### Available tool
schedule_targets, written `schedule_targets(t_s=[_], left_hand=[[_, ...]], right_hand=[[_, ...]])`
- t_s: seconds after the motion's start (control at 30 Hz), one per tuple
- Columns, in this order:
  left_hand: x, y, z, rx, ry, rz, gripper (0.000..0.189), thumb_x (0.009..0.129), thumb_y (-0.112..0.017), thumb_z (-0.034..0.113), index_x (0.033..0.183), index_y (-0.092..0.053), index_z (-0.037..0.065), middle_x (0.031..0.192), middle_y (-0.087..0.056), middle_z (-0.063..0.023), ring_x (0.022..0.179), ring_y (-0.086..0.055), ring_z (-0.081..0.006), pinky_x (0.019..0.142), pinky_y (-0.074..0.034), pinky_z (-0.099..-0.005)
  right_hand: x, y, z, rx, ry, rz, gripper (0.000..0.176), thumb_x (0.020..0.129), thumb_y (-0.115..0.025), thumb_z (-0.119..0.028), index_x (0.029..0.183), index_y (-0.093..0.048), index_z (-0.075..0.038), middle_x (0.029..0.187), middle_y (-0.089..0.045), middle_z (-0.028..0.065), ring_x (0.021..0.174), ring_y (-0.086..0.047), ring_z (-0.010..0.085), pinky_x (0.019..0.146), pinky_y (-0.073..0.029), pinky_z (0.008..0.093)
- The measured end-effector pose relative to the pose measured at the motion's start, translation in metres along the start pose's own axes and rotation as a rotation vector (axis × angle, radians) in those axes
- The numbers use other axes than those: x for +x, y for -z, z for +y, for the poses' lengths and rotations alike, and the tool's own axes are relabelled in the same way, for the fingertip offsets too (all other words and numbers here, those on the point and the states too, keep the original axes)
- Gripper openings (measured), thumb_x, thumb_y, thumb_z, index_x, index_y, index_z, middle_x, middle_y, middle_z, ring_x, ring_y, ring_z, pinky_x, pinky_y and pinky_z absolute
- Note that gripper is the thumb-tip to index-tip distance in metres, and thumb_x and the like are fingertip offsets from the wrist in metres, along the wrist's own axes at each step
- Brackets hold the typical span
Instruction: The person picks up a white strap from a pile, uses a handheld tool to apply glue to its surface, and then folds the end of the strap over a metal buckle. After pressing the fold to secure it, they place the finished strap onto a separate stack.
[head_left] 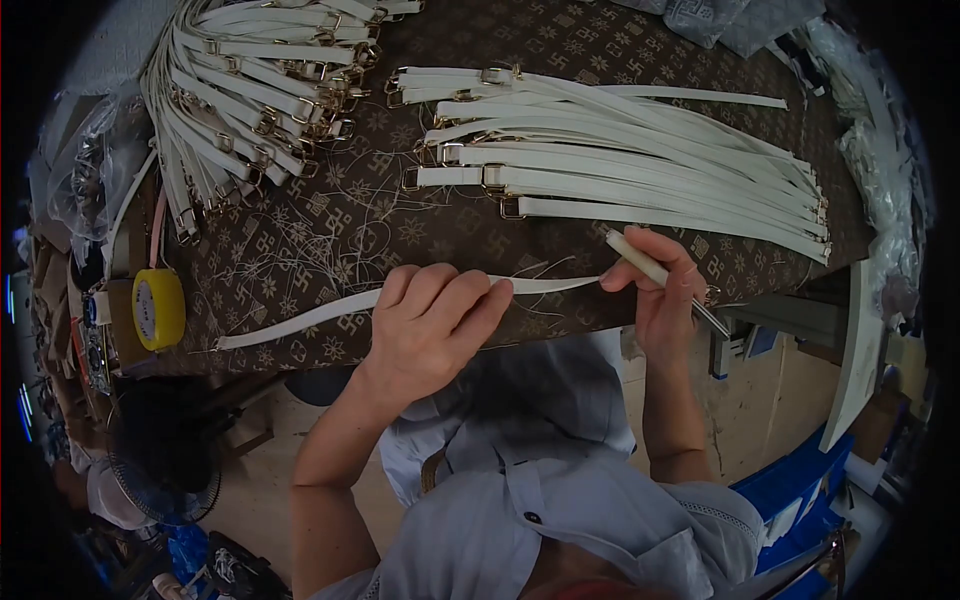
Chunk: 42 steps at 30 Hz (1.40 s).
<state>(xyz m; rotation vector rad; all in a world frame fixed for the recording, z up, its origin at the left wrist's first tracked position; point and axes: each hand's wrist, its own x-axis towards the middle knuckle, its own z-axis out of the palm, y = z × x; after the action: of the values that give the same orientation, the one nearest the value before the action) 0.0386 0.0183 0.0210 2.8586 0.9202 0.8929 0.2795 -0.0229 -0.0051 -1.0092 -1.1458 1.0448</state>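
A narrow white strap (pixel 330 312) lies along the near edge of the patterned cloth. My left hand (pixel 430 320) is closed on its middle, fingers bent over the top. Between the fingers of my right hand (pixel 665 285) is a tool with a pale, thick cylindrical handle (pixel 637 257); a thin metal shaft (pixel 711 319) sticks out below the hand. The strap's right end tapers up to my right fingertips. Loose white threads (pixel 545 268) lie just behind the strap, between the two hands.
White straps with gold buckles (pixel 650 150) lie in a row at the back right. A larger buckled bundle (pixel 260 90) is heaped at the back left. Yellow tape (pixel 159 309) stands at the left edge. Cut threads (pixel 320 225) litter the brown cloth (pixel 560 235).
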Motion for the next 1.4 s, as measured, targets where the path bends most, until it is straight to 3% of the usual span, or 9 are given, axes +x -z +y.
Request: schedule_targets(t_s=[0.17, 0.27, 0.47, 0.63, 0.73, 1.07, 1.23, 1.33, 1.4], left_hand=[[-0.018, -0.006, 0.008, -0.001, 0.015, -0.087, 0.032, 0.065, -0.062, 0.011, 0.097, -0.067, 0.009, 0.093, -0.054, 0.0002, 0.082, -0.050, -0.0175, 0.070, -0.038, -0.0306], [-0.019, -0.003, 0.012, -0.052, 0.087, -0.146, 0.033, 0.065, -0.062, 0.009, 0.098, -0.067, 0.009, 0.095, -0.054, 0.0008, 0.084, -0.050, -0.0175, 0.072, -0.039, -0.0313], [-0.019, 0.001, 0.008, -0.201, 0.169, -0.173, 0.035, 0.063, -0.064, 0.003, 0.097, -0.067, 0.009, 0.096, -0.055, -0.0010, 0.084, -0.051, -0.0195, 0.073, -0.041, -0.0332], [0.002, 0.001, 0.006, -0.499, 0.477, -0.134, 0.028, 0.067, -0.069, 0.009, 0.095, -0.065, 0.008, 0.088, -0.055, -0.0045, 0.078, -0.053, -0.0227, 0.072, -0.042, -0.0336], [0.023, -0.007, 0.009, -0.361, 0.330, -0.152, 0.026, 0.068, -0.071, 0.013, 0.092, -0.064, 0.009, 0.080, -0.053, -0.0037, 0.074, -0.052, -0.0222, 0.069, -0.041, -0.0330], [0.022, -0.026, 0.014, -0.349, 0.292, -0.152, 0.008, 0.075, -0.067, 0.012, 0.081, -0.063, 0.009, 0.077, -0.054, -0.0020, 0.069, -0.053, -0.0215, 0.063, -0.041, -0.0347], [0.023, -0.024, 0.014, -0.895, 0.598, -0.078, 0.006, 0.082, -0.062, 0.011, 0.083, -0.061, 0.005, 0.079, -0.061, -0.0049, 0.068, -0.060, -0.0217, 0.060, -0.045, -0.0309], [0.020, -0.025, 0.009, -1.068, 0.615, -0.112, 0.003, 0.085, -0.059, 0.005, 0.086, -0.060, 0.003, 0.080, -0.064, -0.0049, 0.076, -0.060, -0.0108, 0.066, -0.046, -0.0245], [0.020, -0.025, 0.007, -0.988, 0.588, -0.157, 0.003, 0.085, -0.059, 0.005, 0.086, -0.060, 0.003, 0.078, -0.064, -0.0050, 0.072, -0.061, -0.0120, 0.064, -0.047, -0.0249]], right_hand=[[-0.007, -0.004, -0.014, -0.164, 0.040, -0.003, 0.059, 0.095, -0.037, -0.048, 0.114, -0.056, 0.004, 0.079, -0.065, 0.0111, 0.074, -0.061, 0.0154, 0.075, -0.046, 0.0280], [-0.012, -0.009, -0.033, -0.380, -0.077, -0.108, 0.061, 0.096, -0.032, -0.047, 0.115, -0.051, 0.009, 0.081, -0.064, 0.0160, 0.078, -0.062, 0.0213, 0.081, -0.047, 0.0353], [-0.010, -0.016, -0.011, -0.164, -0.066, 0.026, 0.054, 0.096, -0.037, -0.044, 0.116, -0.055, 0.003, 0.079, -0.065, 0.0102, 0.077, -0.062, 0.0153, 0.075, -0.046, 0.0275], [-0.008, -0.018, -0.001, 0.019, -0.107, 0.078, 0.054, 0.097, -0.035, -0.042, 0.116, -0.054, 0.005, 0.085, -0.065, 0.0127, 0.083, -0.062, 0.0174, 0.084, -0.046, 0.0306], [-0.009, -0.013, 0.002, -0.019, -0.094, 0.032, 0.058, 0.097, -0.033, -0.041, 0.118, -0.046, 0.012, 0.100, -0.061, 0.0198, 0.085, -0.063, 0.0228, 0.085, -0.049, 0.0355], [-0.009, -0.014, 0.002, -0.036, -0.099, 0.030, 0.059, 0.097, -0.034, -0.043, 0.117, -0.048, 0.011, 0.091, -0.062, 0.0187, 0.085, -0.063, 0.0227, 0.085, -0.048, 0.0358], [-0.009, -0.016, -0.001, -0.055, -0.108, 0.042, 0.058, 0.097, -0.034, -0.042, 0.117, -0.049, 0.010, 0.095, -0.062, 0.0192, 0.084, -0.063, 0.0219, 0.085, -0.048, 0.0352], [-0.009, -0.019, -0.003, -0.046, -0.123, 0.062, 0.057, 0.097, -0.035, -0.042, 0.117, -0.048, 0.011, 0.098, -0.061, 0.0191, 0.084, -0.063, 0.0212, 0.084, -0.048, 0.0348], [-0.009, -0.016, 0.000, -0.042, -0.117, 0.052, 0.057, 0.097, -0.035, -0.042, 0.117, -0.049, 0.010, 0.098, -0.061, 0.0190, 0.084, -0.063, 0.0208, 0.084, -0.048, 0.0344]])
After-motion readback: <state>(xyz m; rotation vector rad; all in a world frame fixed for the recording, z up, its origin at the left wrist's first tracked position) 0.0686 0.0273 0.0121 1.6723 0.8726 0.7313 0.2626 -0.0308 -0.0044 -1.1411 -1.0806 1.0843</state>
